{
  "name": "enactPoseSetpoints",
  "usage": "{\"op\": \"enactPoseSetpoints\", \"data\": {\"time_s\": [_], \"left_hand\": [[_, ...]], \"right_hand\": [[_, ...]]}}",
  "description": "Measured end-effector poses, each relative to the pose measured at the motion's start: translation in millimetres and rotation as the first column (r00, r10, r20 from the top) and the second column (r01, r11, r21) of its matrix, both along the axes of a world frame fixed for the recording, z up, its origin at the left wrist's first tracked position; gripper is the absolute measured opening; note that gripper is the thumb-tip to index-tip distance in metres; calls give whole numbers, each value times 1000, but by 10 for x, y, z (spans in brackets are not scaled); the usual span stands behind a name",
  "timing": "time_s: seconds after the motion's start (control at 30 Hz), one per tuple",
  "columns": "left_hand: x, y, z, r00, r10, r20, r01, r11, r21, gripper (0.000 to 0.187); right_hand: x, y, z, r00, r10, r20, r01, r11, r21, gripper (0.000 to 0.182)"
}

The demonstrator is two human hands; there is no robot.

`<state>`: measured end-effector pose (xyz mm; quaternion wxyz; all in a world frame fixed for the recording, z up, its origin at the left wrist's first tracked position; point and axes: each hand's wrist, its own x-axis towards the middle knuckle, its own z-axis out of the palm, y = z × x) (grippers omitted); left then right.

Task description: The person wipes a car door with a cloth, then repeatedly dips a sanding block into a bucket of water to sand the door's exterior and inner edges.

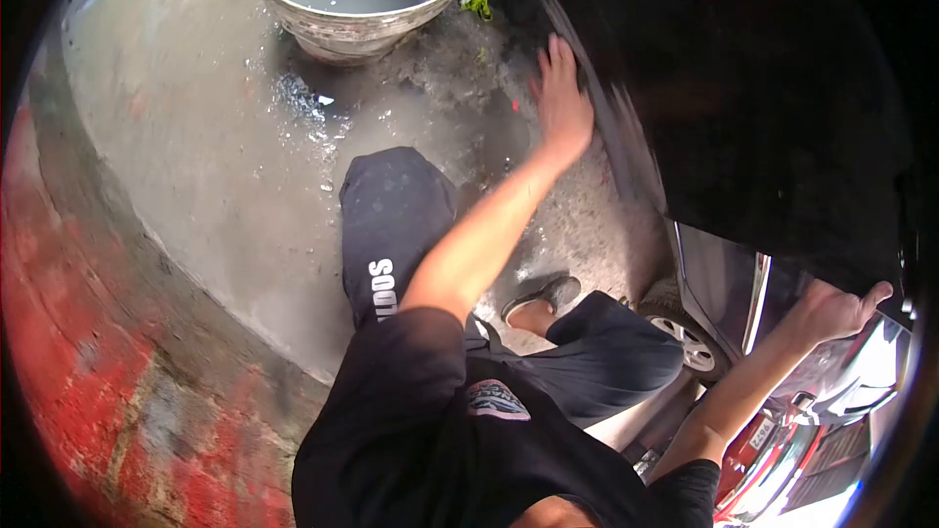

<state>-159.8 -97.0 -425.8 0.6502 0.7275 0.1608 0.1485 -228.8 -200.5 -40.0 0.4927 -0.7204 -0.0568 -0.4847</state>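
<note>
One black shirt [558,460], one bucket [347,29], one dark panel [763,117], left hand [565,112] beside, fingers [557,52] released, right hand [834,313] at edge, grasp unclear

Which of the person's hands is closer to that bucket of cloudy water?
The left. The left hand is by the dark panel, to the lower right of the bucket in the picture. The right hand is much farther off, near the panel's lower edge.

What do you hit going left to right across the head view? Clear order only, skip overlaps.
Basin → left hand → wheel → right hand.
</note>
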Motion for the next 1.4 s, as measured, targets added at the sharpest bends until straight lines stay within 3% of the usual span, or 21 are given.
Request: {"op": "enactPoseSetpoints", "data": {"time_s": [0.1, 0.17, 0.3, 0.37, 0.5, 0.6, 0.67, 0.77, 0.9, 0.97, 1.07, 1.13, 1.23, 1.33, 1.4], "left_hand": [[-329, -245, 213, 991, -121, -52, 119, 992, -33, 87], [-243, -225, 163, 996, -85, -27, 84, 996, -42, 90], [591, 632, -102, 981, 99, 167, -129, 975, 181, 77], [456, 459, 4, 982, 69, 178, -85, 993, 87, 83], [-958, -960, 302, 980, -183, 71, 189, 979, -81, 97], [-883, -1045, 166, 988, -110, 105, 116, 992, -55, 97], [-267, -373, 117, 993, -38, 108, 48, 995, -88, 91], [529, 431, -47, 977, 48, 208, -37, 998, -58, 78], [-284, -372, 206, 993, -13, 116, 33, 984, -173, 87], [-842, -964, 203, 987, -160, 33, 163, 969, -186, 92], [-591, -831, 113, 997, -36, 70, 53, 968, -246, 87], [-15, -291, -57, 985, 40, 168, 20, 939, -343, 81], [393, 186, -32, 986, 62, 155, -34, 984, -174, 78], [-367, -468, 162, 992, -78, 100, 85, 995, -60, 90], [-703, -743, 152, 990, -87, 107, 95, 993, -74, 90]], "right_hand": [[-43, -58, 2, 999, -45, 19, 45, 999, -22, 57], [-43, -177, 55, 1000, 7, 16, -7, 1000, -7, 56], [-24, -111, -29, 999, -23, -26, 22, 999, -36, 55], [-1, -101, -38, 999, 23, 23, -22, 999, -34, 55], [-40, -137, 10, 996, 83, 25, -83, 997, -2, 52], [-56, -211, 59, 987, 163, 8, -163, 986, 31, 50], [-48, -133, -2, 998, -51, 30, 54, 995, -86, 49], [8, 14, -89, 998, -48, 34, 49, 998, -39, 52], [11, 3, -53, 999, 3, 44, -2, 1000, -13, 53], [-29, 2, -47, 999, 4, 37, -2, 999, -34, 52], [-10, -224, 10, 997, 71, 21, -70, 997, -18, 52], [6, -153, -23, 998, 50, 22, -50, 998, -25, 52], [41, -38, -85, 999, 42, 31, -42, 999, -9, 51], [10, 18, -60, 998, 3, 60, -4, 1000, 22, 51], [-34, 37, -46, 999, -27, 46, 26, 1000, 16, 51]]}}
